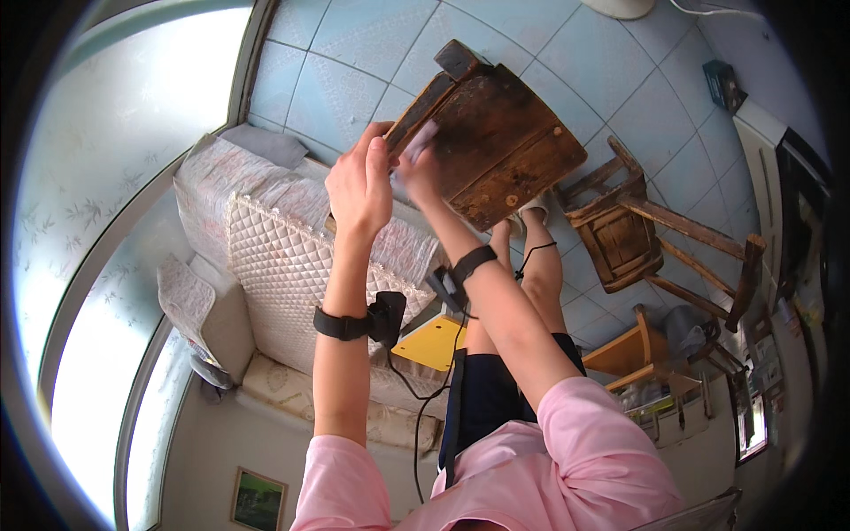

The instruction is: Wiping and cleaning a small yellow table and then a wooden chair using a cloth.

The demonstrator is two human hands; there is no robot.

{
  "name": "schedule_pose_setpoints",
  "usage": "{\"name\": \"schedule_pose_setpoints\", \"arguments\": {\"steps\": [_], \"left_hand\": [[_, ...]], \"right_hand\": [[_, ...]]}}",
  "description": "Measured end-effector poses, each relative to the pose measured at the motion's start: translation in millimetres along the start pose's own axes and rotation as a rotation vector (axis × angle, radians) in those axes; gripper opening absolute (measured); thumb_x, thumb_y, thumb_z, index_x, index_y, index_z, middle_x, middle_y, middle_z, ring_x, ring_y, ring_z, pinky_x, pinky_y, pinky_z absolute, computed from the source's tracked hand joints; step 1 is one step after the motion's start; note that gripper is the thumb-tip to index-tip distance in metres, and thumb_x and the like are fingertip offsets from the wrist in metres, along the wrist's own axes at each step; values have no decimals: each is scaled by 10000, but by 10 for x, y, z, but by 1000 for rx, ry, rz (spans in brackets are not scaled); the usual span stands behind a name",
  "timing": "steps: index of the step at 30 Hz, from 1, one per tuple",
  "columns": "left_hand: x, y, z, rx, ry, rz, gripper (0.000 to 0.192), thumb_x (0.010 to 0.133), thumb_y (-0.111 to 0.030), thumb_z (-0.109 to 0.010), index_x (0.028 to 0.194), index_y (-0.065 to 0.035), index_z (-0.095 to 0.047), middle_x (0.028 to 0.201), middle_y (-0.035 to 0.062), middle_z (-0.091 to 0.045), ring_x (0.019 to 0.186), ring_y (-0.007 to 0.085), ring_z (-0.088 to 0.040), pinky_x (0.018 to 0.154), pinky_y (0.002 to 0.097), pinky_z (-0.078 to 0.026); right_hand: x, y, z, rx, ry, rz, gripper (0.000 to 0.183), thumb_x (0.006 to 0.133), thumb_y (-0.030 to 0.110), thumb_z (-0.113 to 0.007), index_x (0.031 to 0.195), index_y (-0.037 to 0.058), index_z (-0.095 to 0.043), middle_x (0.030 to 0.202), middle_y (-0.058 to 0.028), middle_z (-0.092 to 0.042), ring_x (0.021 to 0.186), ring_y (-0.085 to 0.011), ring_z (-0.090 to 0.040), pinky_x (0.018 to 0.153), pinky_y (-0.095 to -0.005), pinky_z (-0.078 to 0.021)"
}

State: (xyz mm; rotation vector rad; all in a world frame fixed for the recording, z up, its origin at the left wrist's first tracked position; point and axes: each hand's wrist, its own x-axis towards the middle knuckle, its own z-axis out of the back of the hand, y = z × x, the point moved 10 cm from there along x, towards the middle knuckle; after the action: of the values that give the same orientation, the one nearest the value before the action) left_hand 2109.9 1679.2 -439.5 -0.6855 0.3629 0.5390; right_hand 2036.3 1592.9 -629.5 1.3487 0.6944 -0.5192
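Note:
In front of me a worn, dark brown piece of wooden furniture [508,133], perhaps a chair or stool, is held up at a tilt. Its flat panel has scuffs and pale round spots, and a thick block juts from the top corner. My left hand [362,182] grips the panel's left edge, fingers partly hidden behind it. Close beside it, my right hand [418,176] is motion-blurred and holds a pale cloth or tissue [422,138] against or just over the wood near that edge. I cannot tell whether the cloth touches it.
On the left stands a sofa with a quilted cover [285,259]. A wooden chair [614,252] is on the blue tiled floor [345,86] to the right. A yellow board [435,342] lies near my legs. A black cable [418,441] hangs from my wrist straps.

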Motion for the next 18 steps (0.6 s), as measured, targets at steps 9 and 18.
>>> {"name": "schedule_pose_setpoints", "arguments": {"steps": [9, 18], "left_hand": [[44, -75, -107, -11, 24, 12, 438, 934, -365, -247, 1078, -132, -588, 783, 154, -647, 790, 378, -599, 701, 446, -442], [58, -123, -118, -45, 47, -1, 434, 928, -359, -250, 1093, -134, -583, 708, 100, -639, 717, 334, -608, 675, 413, -444]], "right_hand": [[-341, -310, -193, 652, -103, -295, 364, 920, 177, -504, 1222, -4, -412, 1163, -137, -525, 1009, -221, -539, 792, -321, -454], [-1413, 588, -69, 640, 256, -202, 62, 876, 99, -535, 861, 40, -526, 724, 28, -522, 662, -52, -502, 564, -215, -409]]}}
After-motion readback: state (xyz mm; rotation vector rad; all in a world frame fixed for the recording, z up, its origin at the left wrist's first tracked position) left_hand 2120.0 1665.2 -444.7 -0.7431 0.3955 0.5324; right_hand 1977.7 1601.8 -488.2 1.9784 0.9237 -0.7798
